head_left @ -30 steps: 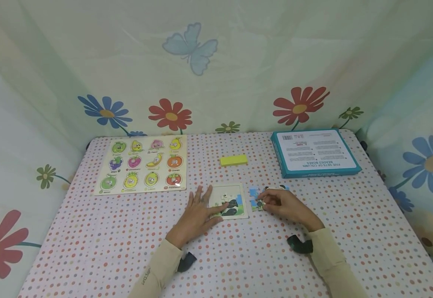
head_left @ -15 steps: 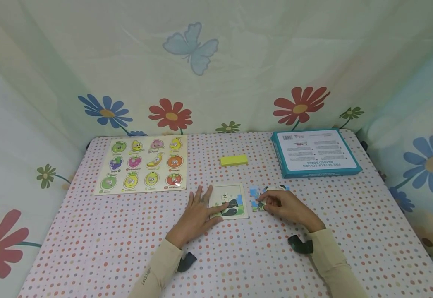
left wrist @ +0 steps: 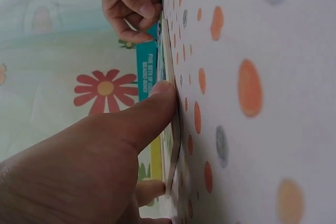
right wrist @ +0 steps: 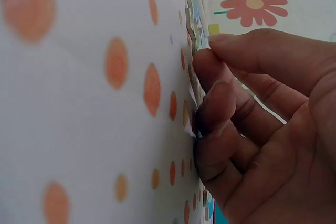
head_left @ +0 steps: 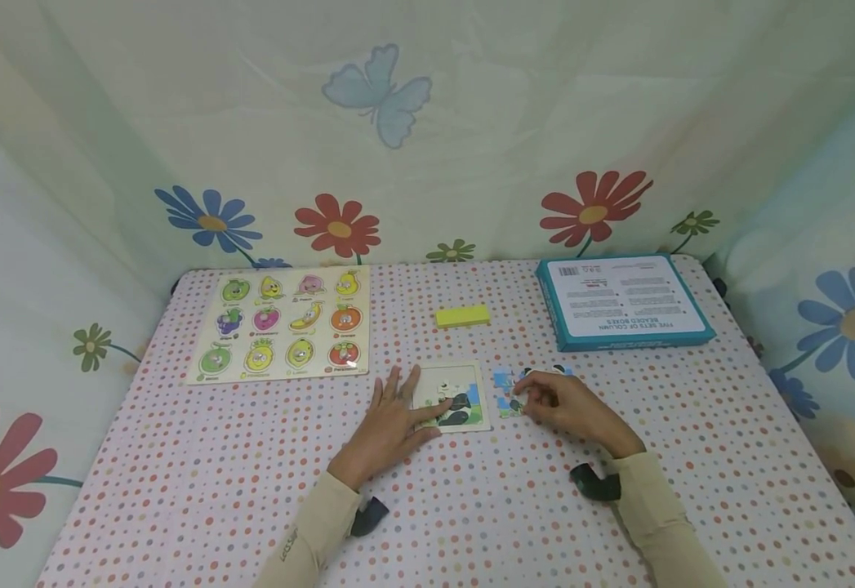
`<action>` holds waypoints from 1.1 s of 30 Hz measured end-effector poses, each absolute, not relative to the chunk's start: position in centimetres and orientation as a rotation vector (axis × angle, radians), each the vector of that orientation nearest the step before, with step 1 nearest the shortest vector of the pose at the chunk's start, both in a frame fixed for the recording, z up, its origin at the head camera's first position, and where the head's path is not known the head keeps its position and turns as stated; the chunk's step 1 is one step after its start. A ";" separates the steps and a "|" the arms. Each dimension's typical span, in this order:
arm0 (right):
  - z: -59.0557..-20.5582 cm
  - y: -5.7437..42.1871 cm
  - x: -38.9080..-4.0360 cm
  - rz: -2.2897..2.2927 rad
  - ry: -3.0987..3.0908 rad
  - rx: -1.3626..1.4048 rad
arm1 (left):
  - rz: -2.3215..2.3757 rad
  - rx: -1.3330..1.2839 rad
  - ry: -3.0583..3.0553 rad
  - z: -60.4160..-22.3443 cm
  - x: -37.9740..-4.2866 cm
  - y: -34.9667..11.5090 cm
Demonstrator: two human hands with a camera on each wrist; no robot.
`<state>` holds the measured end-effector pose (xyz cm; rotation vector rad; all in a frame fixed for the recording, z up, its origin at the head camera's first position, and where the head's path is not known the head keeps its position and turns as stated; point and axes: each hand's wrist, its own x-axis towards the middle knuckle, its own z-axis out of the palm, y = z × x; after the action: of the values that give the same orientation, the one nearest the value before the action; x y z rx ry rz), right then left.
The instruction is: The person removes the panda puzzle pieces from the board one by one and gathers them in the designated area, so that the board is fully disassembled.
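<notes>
A fruit board (head_left: 282,325) lies near the worktop's (head_left: 471,506) far-left corner, a teal box (head_left: 624,304) near its far-right, a yellow block (head_left: 462,316) between.

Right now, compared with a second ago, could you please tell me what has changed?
The right hand has shifted very slightly to the right at the loose puzzle pieces; no piece can be seen taken up or let go. The left hand stays spread on the puzzle frame, and the fruit board, yellow block and teal box stay where they were.
</notes>
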<state>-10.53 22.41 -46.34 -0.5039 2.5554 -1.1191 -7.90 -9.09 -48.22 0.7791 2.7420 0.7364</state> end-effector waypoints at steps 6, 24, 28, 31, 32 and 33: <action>-46.3 21.3 -10.9 -1.181 2.561 -0.527 | 0.733 0.778 2.743 -48.1 -7.8 -9.0; -46.0 13.3 -13.6 -1.097 2.620 -0.736 | 0.720 0.762 2.746 -47.8 -7.8 -8.4; -46.4 13.3 -13.6 -1.041 2.641 -0.744 | 0.678 0.764 2.767 -47.9 -7.8 -7.4; -46.5 13.4 -13.5 -1.028 2.650 -0.783 | 0.622 0.776 2.774 -47.8 -7.7 -6.9; -46.5 13.5 -13.5 -1.023 2.651 -0.794 | 0.611 0.778 2.772 -47.8 -7.7 -6.8; -46.6 13.5 -13.4 -1.016 2.654 -0.803 | 0.603 0.779 2.770 -47.8 -7.6 -6.7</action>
<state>-13.43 13.53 -46.56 -0.8031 2.6536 -1.0157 -7.63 -6.72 -47.82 0.7792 2.7703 0.6030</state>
